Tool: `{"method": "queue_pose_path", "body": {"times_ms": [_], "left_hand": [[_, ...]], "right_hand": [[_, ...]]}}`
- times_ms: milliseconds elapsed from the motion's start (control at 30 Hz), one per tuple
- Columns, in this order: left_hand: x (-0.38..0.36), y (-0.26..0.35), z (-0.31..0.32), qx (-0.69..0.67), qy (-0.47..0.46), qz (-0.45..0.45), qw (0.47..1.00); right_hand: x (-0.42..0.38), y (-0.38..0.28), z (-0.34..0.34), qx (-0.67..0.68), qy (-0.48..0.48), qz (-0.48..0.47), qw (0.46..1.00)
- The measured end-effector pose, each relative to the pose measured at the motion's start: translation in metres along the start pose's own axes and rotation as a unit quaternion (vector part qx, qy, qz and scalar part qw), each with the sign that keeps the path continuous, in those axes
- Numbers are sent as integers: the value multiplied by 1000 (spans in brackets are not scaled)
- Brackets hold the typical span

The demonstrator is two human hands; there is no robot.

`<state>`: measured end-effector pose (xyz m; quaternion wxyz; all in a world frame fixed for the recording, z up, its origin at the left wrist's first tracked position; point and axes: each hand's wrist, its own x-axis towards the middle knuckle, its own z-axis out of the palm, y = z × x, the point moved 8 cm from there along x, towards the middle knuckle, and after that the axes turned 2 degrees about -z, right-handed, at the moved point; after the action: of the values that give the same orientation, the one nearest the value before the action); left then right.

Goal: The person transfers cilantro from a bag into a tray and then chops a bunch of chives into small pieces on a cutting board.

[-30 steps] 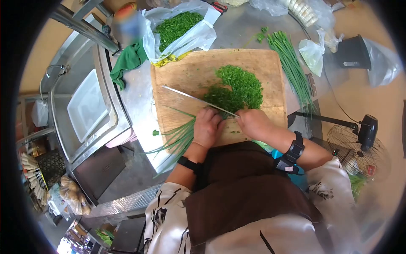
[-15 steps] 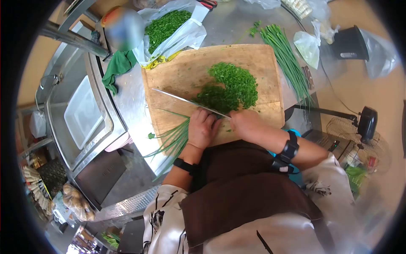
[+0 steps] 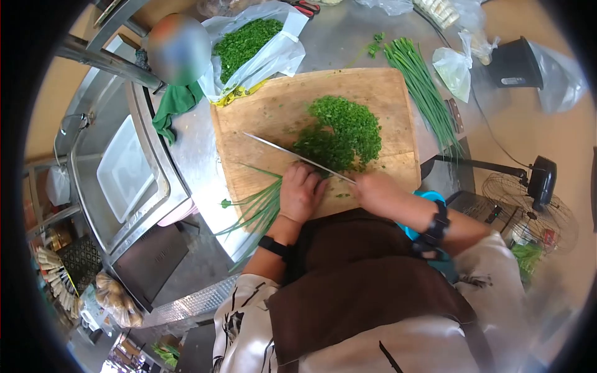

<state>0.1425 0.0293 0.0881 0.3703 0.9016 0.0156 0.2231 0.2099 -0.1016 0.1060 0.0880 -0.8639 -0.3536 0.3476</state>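
Note:
My right hand [image 3: 376,191] is closed round the handle of a long knife [image 3: 283,149], its blade pointing left across the wooden cutting board [image 3: 255,121]. Beside the blade my left hand [image 3: 300,191] presses down with curled fingers on a bunch of green onions [image 3: 264,202], whose long leaves fan out to the lower left over the board's edge. A heap of finely chopped greens [image 3: 348,127] lies behind the blade. The cut ends under my left fingers are mostly hidden.
A plastic bag of chopped greens [image 3: 249,46] stands behind the board at left. Whole green onions [image 3: 420,87] lie right of it. A green cloth [image 3: 174,109] is near the metal sink [image 3: 158,177]. A fan [image 3: 541,186] stands at right.
My right hand and the knife have shifted a little to the right. My left hand still holds the green onions, and the whole view has moved slightly.

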Motion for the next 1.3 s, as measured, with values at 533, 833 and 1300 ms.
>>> {"method": "queue_pose_path", "body": {"times_ms": [533,833,1300], "left_hand": [[45,-1,22,-9,-60,15,998],[49,-6,-8,-22,-7,-30,999],[39,4,19,23,-116,22,993]], "right_hand": [[14,51,-46,21,85,37,995],[6,37,-44,19,119,14,993],[-8,25,-42,12,135,8,991]]}}
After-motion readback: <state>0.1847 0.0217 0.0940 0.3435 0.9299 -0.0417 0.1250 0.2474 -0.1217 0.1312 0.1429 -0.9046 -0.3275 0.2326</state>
